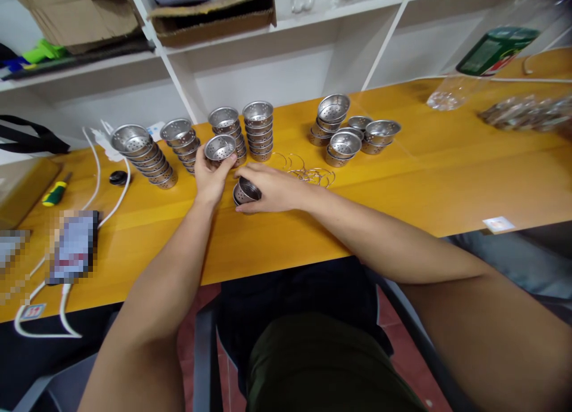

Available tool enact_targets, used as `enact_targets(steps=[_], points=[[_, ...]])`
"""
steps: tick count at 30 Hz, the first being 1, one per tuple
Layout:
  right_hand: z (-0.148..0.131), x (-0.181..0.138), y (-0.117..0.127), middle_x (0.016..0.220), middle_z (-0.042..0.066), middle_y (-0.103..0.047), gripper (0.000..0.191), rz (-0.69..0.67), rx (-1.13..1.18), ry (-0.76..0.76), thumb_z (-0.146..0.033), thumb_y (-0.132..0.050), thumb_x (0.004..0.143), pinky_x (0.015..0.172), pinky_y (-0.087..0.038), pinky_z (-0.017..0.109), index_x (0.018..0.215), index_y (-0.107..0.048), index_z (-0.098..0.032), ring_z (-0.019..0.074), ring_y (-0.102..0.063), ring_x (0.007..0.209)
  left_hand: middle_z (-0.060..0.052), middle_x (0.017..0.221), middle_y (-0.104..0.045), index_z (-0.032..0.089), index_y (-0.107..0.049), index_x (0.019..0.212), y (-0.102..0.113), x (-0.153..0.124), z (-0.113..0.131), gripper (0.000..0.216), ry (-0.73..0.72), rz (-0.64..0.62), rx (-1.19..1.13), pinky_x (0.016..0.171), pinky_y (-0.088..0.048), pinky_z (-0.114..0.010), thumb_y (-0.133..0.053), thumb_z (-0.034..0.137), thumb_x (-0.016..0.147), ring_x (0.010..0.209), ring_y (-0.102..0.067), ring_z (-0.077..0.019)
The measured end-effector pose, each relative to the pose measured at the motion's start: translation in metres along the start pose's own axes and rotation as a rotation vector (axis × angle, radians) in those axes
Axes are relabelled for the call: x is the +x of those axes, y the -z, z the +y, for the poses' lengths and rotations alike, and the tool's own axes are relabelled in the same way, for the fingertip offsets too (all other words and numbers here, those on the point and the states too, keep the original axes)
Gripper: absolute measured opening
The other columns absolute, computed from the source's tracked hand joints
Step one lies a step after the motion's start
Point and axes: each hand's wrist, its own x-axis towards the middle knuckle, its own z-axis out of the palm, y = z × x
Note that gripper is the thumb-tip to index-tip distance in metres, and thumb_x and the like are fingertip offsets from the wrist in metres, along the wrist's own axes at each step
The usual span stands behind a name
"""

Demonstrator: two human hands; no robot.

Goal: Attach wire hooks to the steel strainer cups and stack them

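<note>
Two small metal cups are gripped close together over the near part of the table (424, 185). The left hand (209, 176) has thumb and fingers closed around the first cup (220, 151), its mouth turned up; the stacks rise behind it, and I can't tell whether it touches them. The right hand (274, 188) is curled around the second cup (245, 192), which tilts low by the tabletop. Another may be nested against it, but the fingers hide too much.

To handle them well, I'd keep a light pinch on the walls, turn the tilted one upright before letting go, and keep both wrists clear of the leaning columns, which could topple from a nudge.

The metal is greyish and shiny, punched with round holes, the walls tapering from a wide rim to a narrower base. Four columns of nested cups stand at the back: a leaning left stack (152, 161), two between, and a straighter right stack (259, 132). Thin wire rings (315, 176) lie loosely tangled beyond the right hand, near a cluster of cups (345, 143). Farther out are a screwdriver (56, 192), a clear plastic bottle (496, 51) and a white shelf (286, 29).
</note>
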Motion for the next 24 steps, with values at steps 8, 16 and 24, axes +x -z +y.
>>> enact_targets(steps=[8, 16, 24], points=[[0.002, -0.007, 0.004, 0.155, 0.023, -0.075, 0.087, 0.157, -0.075, 0.022, -0.08, -0.096, 0.102, 0.13, -0.061, 0.072, 0.162, -0.074, -0.021, 0.047, -0.075, 0.143, -0.012, 0.149, -0.075, 0.032, -0.06, 0.153, -0.005, 0.001, 0.011, 0.101, -0.232, 0.038, 0.077, 0.142, -0.06, -0.061, -0.106, 0.09, 0.085, 0.153, -0.076, -0.0386], [0.016, -0.007, 0.039, 0.165, 0.016, -0.074, 0.045, 0.343, -0.083, 0.196, -0.032, -0.051, 0.124, 0.13, -0.064, 0.063, 0.159, -0.078, -0.029, 0.0373, -0.071, 0.155, -0.014, 0.157, -0.073, 0.03, -0.064, 0.162, -0.008, -0.01, 0.056, 0.097, -0.348, -0.155, 0.169, 0.146, -0.056, -0.068, -0.102, 0.079, 0.087, 0.159, -0.073, -0.0459], [0.004, -0.004, 0.04, 0.15, 0.016, -0.073, 0.032, 0.121, -0.174, 0.207, -0.031, -0.053, 0.122, 0.117, -0.067, 0.057, 0.139, -0.08, -0.024, 0.0355, -0.075, 0.128, -0.012, 0.147, -0.077, 0.026, -0.072, 0.152, -0.01, -0.016, 0.083, 0.092, -0.306, -0.286, 0.25, 0.145, -0.057, -0.067, -0.111, 0.066, 0.079, 0.154, -0.075, -0.0469]])
